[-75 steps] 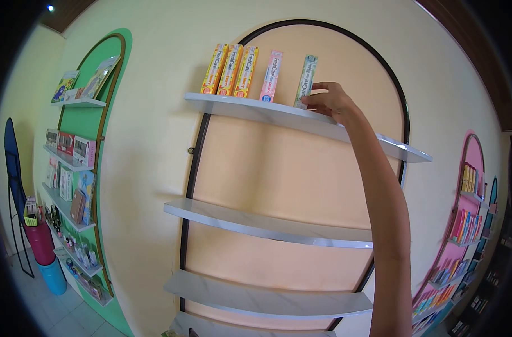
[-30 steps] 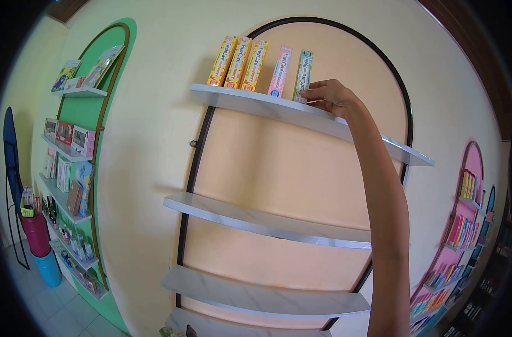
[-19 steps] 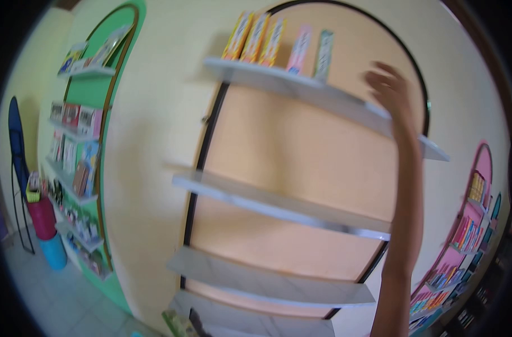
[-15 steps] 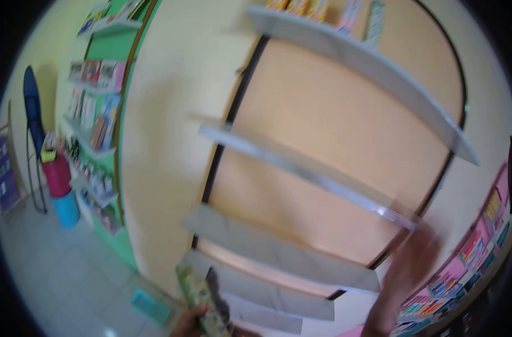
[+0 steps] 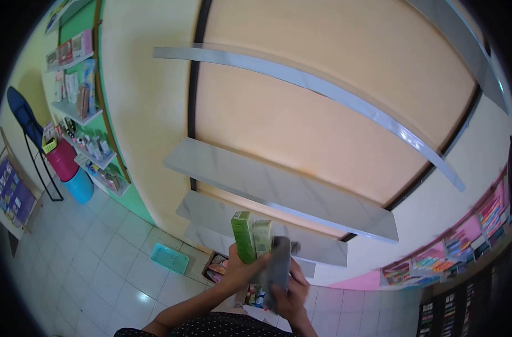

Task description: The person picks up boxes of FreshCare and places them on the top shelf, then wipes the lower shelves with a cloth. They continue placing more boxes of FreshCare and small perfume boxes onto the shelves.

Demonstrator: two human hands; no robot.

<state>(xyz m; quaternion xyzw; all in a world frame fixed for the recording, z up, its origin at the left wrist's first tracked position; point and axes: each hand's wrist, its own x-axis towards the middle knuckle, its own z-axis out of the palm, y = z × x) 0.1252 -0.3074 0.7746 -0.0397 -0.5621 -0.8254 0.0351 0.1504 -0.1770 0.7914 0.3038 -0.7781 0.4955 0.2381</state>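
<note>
Near the bottom centre, my left hand is closed around a green box, with a paler green box upright beside it. My right hand grips a dark grey object, blurred by motion, held against the right side of the boxes. Both hands are close together in front of the lower wall shelves, and the lower parts of the boxes are hidden by my fingers.
Pale marbled shelves span the wall ahead. Stocked shelves stand left and right. A turquoise tray and a box of items are on the floor, beyond them a blue bin.
The view has tilted down. My right hand has come down from the middle shelf's right end to the dark grey object beside my left hand. The green boxes are now upright at bottom centre.
</note>
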